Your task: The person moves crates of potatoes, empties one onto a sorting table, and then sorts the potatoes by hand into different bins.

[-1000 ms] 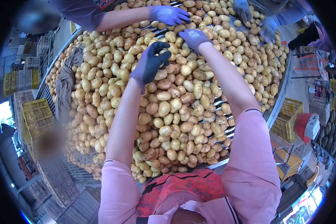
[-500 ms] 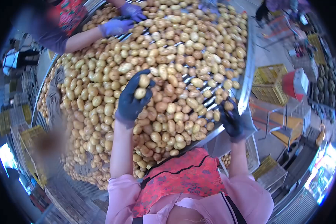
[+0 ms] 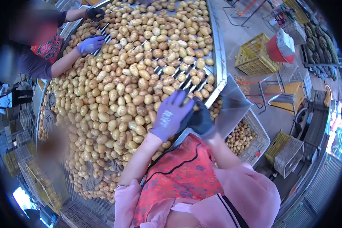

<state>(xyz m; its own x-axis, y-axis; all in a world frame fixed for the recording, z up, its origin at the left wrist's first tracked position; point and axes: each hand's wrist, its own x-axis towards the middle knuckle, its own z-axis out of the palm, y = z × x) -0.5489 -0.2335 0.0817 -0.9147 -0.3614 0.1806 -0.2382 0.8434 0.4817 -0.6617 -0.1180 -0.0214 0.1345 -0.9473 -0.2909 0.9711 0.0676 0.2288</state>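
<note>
A long roller table (image 3: pixel 218 57) carries a thick layer of yellow-brown potatoes (image 3: pixel 133 87). My left hand (image 3: pixel 171 116), in a purple glove, is at the table's near right edge with its back to the camera and its fingers curled over a potato (image 3: pixel 186 101). My right hand (image 3: pixel 200 120), in a dark glove, sits right beside and partly under it, touching it. What the right palm holds is hidden. Both hands are next to a grey metal chute (image 3: pixel 231 104) that slopes off the table edge.
A white crate (image 3: pixel 259 142) part-filled with small potatoes stands below the chute. A co-worker at the upper left has a purple-gloved hand (image 3: pixel 89 45) and a dark-gloved hand (image 3: pixel 94 13) on the potatoes. Yellow crates (image 3: pixel 254 55), a red bin (image 3: pixel 278 47) and grey crates (image 3: pixel 289 156) stand on the right.
My left hand has carried its potatoes from the middle of the table to the near right edge. My right hand came in from beyond the edge to meet it. The view swung right.
</note>
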